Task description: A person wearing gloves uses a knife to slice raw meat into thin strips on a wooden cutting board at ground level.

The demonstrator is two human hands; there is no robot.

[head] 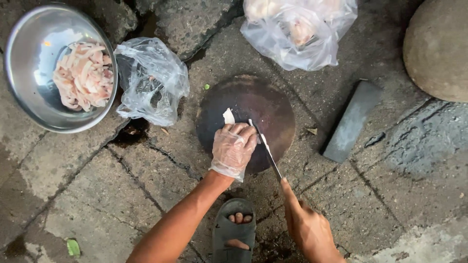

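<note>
Nearest, at six o'clock, right hand (307,226) grips a knife (267,152), forefinger along its spine. Just beyond, gloved left hand (234,147) curls down on pale meat (228,116) atop a round dark chopping board (265,104). At ten o'clock, a steel bowl (24,63) holds cut strips; a whetstone (352,122) lies at three.

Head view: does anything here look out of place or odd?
Yes: the round dark cutting board lies straight on cracked, wet concrete ground, beside a sandalled foot. Only the left hand, pressing pale meat, wears a thin plastic glove; the right hand grips the knife bare.
</note>
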